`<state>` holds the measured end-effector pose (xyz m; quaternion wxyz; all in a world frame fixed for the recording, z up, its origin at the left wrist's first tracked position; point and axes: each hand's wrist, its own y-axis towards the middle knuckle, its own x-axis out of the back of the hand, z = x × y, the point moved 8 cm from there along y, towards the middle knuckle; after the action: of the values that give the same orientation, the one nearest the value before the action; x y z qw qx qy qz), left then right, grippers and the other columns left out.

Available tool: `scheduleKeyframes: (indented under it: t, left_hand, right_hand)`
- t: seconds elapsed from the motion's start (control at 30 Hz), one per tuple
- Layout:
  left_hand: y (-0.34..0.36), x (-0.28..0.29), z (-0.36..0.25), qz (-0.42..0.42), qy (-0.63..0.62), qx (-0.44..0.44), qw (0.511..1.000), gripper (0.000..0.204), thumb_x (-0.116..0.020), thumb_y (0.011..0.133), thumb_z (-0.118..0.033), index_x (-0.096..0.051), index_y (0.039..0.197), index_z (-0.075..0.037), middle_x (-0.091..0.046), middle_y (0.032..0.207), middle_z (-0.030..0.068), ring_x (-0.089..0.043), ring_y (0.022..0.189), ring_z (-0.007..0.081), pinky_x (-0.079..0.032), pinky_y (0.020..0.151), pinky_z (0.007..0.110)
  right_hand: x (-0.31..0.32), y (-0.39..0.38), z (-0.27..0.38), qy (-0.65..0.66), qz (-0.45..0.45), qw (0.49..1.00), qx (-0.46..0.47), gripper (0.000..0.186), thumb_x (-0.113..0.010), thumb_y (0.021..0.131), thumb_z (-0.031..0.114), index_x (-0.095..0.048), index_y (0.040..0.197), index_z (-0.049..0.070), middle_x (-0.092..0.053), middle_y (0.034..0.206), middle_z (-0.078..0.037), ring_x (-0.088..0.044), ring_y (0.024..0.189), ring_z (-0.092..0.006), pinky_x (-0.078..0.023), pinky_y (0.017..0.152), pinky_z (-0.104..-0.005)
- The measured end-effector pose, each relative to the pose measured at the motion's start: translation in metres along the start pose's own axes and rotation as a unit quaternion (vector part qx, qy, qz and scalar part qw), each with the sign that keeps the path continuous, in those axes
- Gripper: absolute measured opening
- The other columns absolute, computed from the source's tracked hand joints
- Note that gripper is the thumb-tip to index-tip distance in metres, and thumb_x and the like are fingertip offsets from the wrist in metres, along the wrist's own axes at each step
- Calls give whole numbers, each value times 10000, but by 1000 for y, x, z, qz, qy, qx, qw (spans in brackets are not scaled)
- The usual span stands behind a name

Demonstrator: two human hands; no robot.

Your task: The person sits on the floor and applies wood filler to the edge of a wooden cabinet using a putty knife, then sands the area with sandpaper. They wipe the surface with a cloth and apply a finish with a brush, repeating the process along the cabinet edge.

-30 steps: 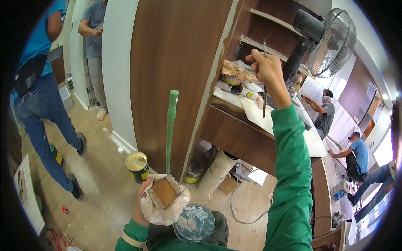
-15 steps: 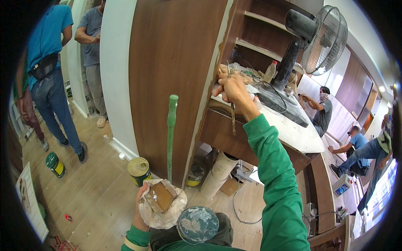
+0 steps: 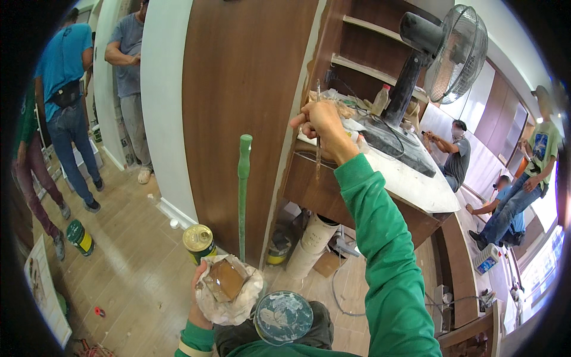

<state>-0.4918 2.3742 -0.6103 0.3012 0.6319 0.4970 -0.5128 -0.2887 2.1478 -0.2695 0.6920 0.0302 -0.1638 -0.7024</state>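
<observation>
In my left hand (image 3: pixel 199 285) is a square container of brown liquid (image 3: pixel 228 281), with a crumpled whitish cloth (image 3: pixel 208 306) bunched around it. It is held low, in front of my lap. My right hand (image 3: pixel 324 126) is raised in front of the brown panel's edge, at the near end of the worktop. Between its fingers stands a thin, stained stick (image 3: pixel 318 157), like a slim paintbrush, nearly upright. The index finger points left, and whether the finger touches the panel edge I cannot tell. A paint-smeared dark green can lid (image 3: pixel 284 315) lies by my lap.
A brown wood panel (image 3: pixel 244 71) rises ahead, with a green-handled pole (image 3: pixel 244 178) against it. A gold-lidded can (image 3: pixel 199 239) and a green can (image 3: pixel 79 237) stand on the floor. A dusty fan (image 3: pixel 410 83) occupies the white worktop (image 3: pixel 416 190). Several people work on both sides.
My right hand has shifted slightly left with the stick, which is now more upright. The person in blue at left has moved farther off. At right, a person in light green has straightened up.
</observation>
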Motion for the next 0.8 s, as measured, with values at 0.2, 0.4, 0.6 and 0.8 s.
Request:
scheduleKeyframes:
  t: [0.2, 0.4, 0.6, 0.8]
  left_hand:
    - [0, -1, 7, 18, 2, 13, 1000, 556, -532, 1006, -473, -586, 1301, -6, -675, 1243, 202, -672, 1127, 352, -542, 1014, 495]
    - [-19, -23, 5, 31, 14, 27, 999, 717, -472, 973, -585, -539, 1366, 11, -609, 1311, 282, -624, 1192, 443, -524, 1040, 547]
    - [-5, -35, 1, 61, 77, 47, 994, 772, -446, 962, -623, -525, 1381, 21, -603, 1297, 303, -614, 1204, 460, -520, 1043, 570]
    - [34, -111, 8, 201, 150, 64, 966, 817, -416, 975, -693, -523, 1397, -1, -618, 1306, 264, -615, 1208, 449, -514, 1055, 571]
  right_hand:
    - [22, 5, 37, 17, 5, 994, 107, 228, -474, 902, 65, -636, 799, -57, -705, 741, -193, -488, 441, -161, -319, 389, -315]
    - [70, -108, 6, 43, -68, 986, 147, 403, -477, 969, 138, -620, 1253, -108, -660, 705, -113, -405, 413, -69, -262, 389, -232]
    - [79, -215, -92, 21, -35, 999, 15, 354, -601, 1030, 280, -703, 940, -46, -650, 634, -93, -380, 370, -44, -255, 367, -225]
    - [50, -194, -66, 47, 78, 996, -6, 472, -542, 1069, 375, -683, 995, -69, -658, 666, -94, -382, 391, -46, -265, 379, -222]
